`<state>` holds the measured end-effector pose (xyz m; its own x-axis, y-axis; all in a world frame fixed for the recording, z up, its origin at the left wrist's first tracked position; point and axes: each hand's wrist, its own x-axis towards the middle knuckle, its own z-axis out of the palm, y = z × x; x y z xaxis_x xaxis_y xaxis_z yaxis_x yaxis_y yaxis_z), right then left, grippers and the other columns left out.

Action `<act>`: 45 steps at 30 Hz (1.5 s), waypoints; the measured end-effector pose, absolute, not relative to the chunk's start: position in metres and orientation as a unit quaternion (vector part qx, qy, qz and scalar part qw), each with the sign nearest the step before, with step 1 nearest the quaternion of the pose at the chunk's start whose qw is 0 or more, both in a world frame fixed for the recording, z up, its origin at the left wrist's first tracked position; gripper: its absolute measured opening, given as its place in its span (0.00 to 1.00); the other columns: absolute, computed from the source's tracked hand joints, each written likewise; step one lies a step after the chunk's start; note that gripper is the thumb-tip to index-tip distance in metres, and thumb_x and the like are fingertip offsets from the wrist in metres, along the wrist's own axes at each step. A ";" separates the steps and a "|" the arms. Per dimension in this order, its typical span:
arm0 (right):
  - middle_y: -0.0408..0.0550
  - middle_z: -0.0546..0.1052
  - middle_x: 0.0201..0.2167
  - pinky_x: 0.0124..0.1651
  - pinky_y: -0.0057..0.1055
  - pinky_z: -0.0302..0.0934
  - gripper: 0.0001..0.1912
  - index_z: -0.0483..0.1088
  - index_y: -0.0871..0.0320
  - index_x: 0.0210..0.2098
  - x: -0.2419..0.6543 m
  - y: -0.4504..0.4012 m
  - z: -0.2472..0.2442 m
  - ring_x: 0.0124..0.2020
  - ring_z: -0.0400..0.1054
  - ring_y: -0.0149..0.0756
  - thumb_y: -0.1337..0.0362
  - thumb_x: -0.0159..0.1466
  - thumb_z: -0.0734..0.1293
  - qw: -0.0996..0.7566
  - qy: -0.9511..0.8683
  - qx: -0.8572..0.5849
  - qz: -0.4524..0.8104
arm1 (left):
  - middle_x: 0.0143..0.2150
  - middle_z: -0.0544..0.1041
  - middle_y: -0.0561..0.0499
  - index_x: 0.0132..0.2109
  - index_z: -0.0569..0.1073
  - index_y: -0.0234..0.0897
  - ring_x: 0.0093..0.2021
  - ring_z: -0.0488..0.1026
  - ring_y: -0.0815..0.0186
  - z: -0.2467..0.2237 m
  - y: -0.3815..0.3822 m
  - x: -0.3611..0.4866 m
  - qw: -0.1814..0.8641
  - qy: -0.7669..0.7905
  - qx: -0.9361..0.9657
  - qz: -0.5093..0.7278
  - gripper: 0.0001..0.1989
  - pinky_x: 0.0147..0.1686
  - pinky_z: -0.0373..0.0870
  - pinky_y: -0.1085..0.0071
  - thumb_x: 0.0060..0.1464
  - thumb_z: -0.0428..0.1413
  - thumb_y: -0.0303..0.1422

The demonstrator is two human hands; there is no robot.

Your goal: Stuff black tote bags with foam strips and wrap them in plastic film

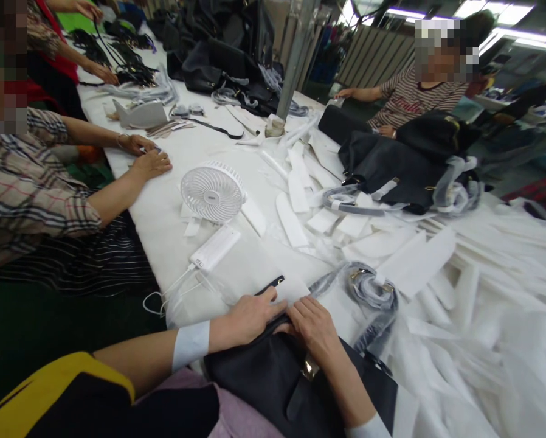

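Note:
A black handbag (259, 377) lies in front of me at the table's near edge, with a gold-coloured metal clasp (309, 368) on its side. My left hand (250, 317) is closed on the bag's upper edge, its index finger pointing along a dark strip (273, 285) with a small metal fitting at the end. Just beside it, my right hand (313, 322) grips the same edge, fingers bent over and thumb tucked under. What lies beneath the fingertips is hidden. A plastic-wrapped strap (376, 292) with metal hardware rests to the right of the bag.
A small white fan (213, 193) and a white power bank (216, 248) with a cable stand ahead. White padding sheets (473, 316) heap up on the right. Black bags (391, 164) lie near a co-worker opposite. Another co-worker's hands (148, 161) rest on the left table edge. A metal post (295, 61) rises behind.

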<state>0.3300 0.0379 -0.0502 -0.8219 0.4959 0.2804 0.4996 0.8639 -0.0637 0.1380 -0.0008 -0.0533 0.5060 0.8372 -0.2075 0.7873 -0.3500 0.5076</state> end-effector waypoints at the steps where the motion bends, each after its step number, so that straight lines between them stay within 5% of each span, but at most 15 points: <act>1: 0.42 0.68 0.22 0.37 0.33 0.54 0.21 0.66 0.57 0.26 0.328 0.041 -0.051 0.26 0.60 0.34 0.51 0.69 0.59 0.141 -0.955 -0.261 -0.008 | 0.50 0.66 0.46 0.59 0.63 0.44 0.32 0.72 0.65 -0.053 -0.001 0.139 0.281 0.494 0.822 0.039 0.19 0.34 0.74 0.66 0.66 0.41 0.43; 6: 0.43 0.69 0.25 0.43 0.34 0.51 0.23 0.66 0.57 0.25 0.317 0.062 -0.052 0.31 0.62 0.35 0.47 0.68 0.58 0.097 -0.967 -0.236 0.015 | 0.48 0.68 0.45 0.49 0.71 0.38 0.32 0.72 0.65 -0.065 0.002 0.141 0.303 0.503 0.808 0.046 0.16 0.34 0.73 0.67 0.66 0.43 0.39; 13: 0.44 0.70 0.23 0.36 0.34 0.47 0.26 0.68 0.56 0.25 0.301 0.075 -0.070 0.30 0.59 0.36 0.43 0.67 0.57 0.079 -0.965 -0.247 0.027 | 0.38 0.74 0.49 0.41 0.75 0.36 0.41 0.72 0.66 -0.063 0.015 0.104 0.453 0.557 0.661 0.217 0.16 0.45 0.69 0.70 0.65 0.43 0.32; 19: 0.45 0.70 0.25 0.38 0.35 0.46 0.25 0.68 0.56 0.26 0.294 0.069 -0.075 0.31 0.58 0.37 0.45 0.68 0.56 0.084 -0.955 -0.283 0.019 | 0.40 0.71 0.49 0.41 0.70 0.37 0.43 0.69 0.58 -0.039 -0.045 0.069 0.373 0.628 0.672 0.126 0.22 0.46 0.67 0.61 0.52 0.58 0.52; 24: 0.47 0.71 0.27 0.41 0.35 0.48 0.23 0.69 0.57 0.27 0.293 0.063 -0.072 0.32 0.59 0.39 0.47 0.68 0.58 0.064 -0.948 -0.311 0.005 | 0.50 0.66 0.44 0.45 0.72 0.39 0.50 0.64 0.54 -0.042 -0.090 0.073 0.305 0.660 0.676 0.126 0.21 0.50 0.65 0.56 0.50 0.62 0.48; 30: 0.48 0.72 0.28 0.45 0.37 0.50 0.21 0.69 0.57 0.29 0.291 0.053 -0.069 0.34 0.61 0.40 0.48 0.69 0.59 0.055 -0.937 -0.344 -0.001 | 0.44 0.69 0.48 0.40 0.72 0.38 0.46 0.67 0.59 -0.040 -0.095 0.071 0.354 0.640 0.664 0.156 0.09 0.48 0.66 0.62 0.55 0.61 0.37; 34: 0.50 0.77 0.40 0.50 0.41 0.49 0.20 0.71 0.57 0.35 0.294 0.051 -0.066 0.40 0.64 0.41 0.49 0.69 0.58 0.076 -0.939 -0.336 0.017 | 0.36 0.71 0.51 0.33 0.68 0.36 0.40 0.68 0.63 -0.044 -0.088 0.072 0.381 0.626 0.657 0.177 0.09 0.41 0.63 0.67 0.54 0.61 0.33; 38: 0.51 0.70 0.58 0.49 0.43 0.51 0.23 0.68 0.54 0.53 0.293 0.059 -0.059 0.46 0.65 0.44 0.46 0.67 0.58 0.043 -0.953 -0.300 0.026 | 0.29 0.69 0.56 0.30 0.66 0.36 0.32 0.66 0.67 -0.053 -0.077 0.065 0.432 0.602 0.648 0.175 0.12 0.37 0.59 0.69 0.52 0.62 0.34; 42: 0.50 0.64 0.64 0.56 0.48 0.49 0.29 0.61 0.52 0.61 0.283 0.073 -0.048 0.57 0.60 0.50 0.43 0.67 0.58 0.005 -0.964 -0.260 0.057 | 0.31 0.67 0.56 0.28 0.63 0.36 0.32 0.64 0.69 -0.053 -0.065 0.055 0.497 0.531 0.669 0.154 0.14 0.34 0.57 0.72 0.52 0.61 0.33; 45: 0.52 0.64 0.64 0.64 0.55 0.36 0.28 0.64 0.53 0.58 0.276 0.078 -0.041 0.66 0.49 0.53 0.43 0.67 0.58 0.013 -0.967 -0.241 0.080 | 0.31 0.65 0.55 0.27 0.60 0.36 0.32 0.64 0.69 -0.048 -0.060 0.053 0.499 0.522 0.680 0.128 0.15 0.33 0.56 0.72 0.52 0.60 0.32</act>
<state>0.2759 0.0785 -0.0414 -0.8834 0.4685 -0.0132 0.4644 0.8711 -0.1601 0.0534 -0.0596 -0.0478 0.4214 0.8381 -0.3464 0.5818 0.0432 0.8122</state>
